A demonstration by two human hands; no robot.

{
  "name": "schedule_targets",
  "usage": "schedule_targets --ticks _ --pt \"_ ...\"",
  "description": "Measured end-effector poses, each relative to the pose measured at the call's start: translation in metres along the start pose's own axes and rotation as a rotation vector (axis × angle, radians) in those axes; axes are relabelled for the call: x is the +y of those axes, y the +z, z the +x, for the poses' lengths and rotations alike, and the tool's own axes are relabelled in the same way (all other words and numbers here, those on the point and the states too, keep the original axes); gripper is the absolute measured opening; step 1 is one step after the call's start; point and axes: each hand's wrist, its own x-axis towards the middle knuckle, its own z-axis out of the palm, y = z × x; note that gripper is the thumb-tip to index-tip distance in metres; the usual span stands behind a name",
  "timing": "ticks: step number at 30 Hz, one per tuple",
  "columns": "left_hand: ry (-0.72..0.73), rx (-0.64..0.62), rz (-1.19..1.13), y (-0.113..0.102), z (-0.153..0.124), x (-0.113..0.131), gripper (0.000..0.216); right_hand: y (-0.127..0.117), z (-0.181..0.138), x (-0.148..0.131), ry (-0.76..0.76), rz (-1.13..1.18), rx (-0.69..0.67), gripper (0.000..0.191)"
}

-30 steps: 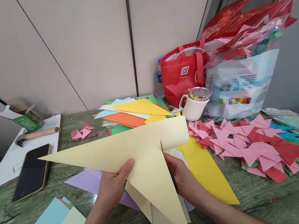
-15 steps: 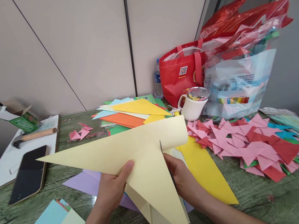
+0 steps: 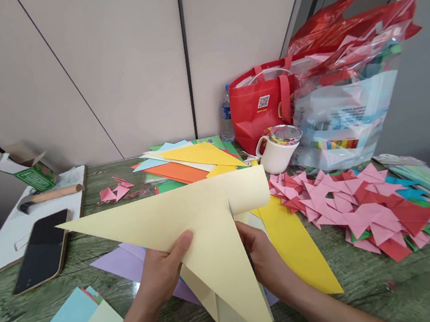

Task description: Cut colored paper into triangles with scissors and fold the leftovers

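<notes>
The left hand [image 3: 162, 272] pinches the pale yellow sheet [image 3: 191, 221] above the surface [image 3: 371, 288]; the right hand [image 3: 264, 259] grips a dark blade [image 3: 232, 210] in its slit. Holding the sheet taut should help the cut run straight.

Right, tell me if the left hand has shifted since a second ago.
No. The left hand still grips the pale yellow folded paper sheet, overlapping the flat purple paper sheet just as before.

To your left you have a phone [image 3: 40, 250] near a hammer [image 3: 49, 196]. A white mug [image 3: 277, 154] stands before the red bag [image 3: 261, 105] (a bottle [image 3: 227, 115] just beside it).
</notes>
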Motion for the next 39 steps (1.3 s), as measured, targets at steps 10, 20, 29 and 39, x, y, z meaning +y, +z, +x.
schedule_targets --ticks 10,20,29,39 --pt "-0.001 -0.009 -0.034 0.0011 0.0000 0.0001 0.062 -0.0009 0.0002 0.0028 0.014 0.049 0.002 0.025" --pt "-0.001 -0.004 -0.020 -0.0005 -0.0005 -0.0011 0.064 -0.0009 0.0006 0.0041 0.026 0.059 0.029 0.023" --pt "-0.007 -0.005 -0.037 0.0002 -0.0005 -0.0005 0.071 0.0001 0.0007 0.0041 0.027 0.084 0.042 0.023" --pt "-0.016 -0.015 -0.064 0.0004 -0.0009 -0.0012 0.068 0.0001 -0.0003 0.0022 0.027 0.009 0.078 0.021"
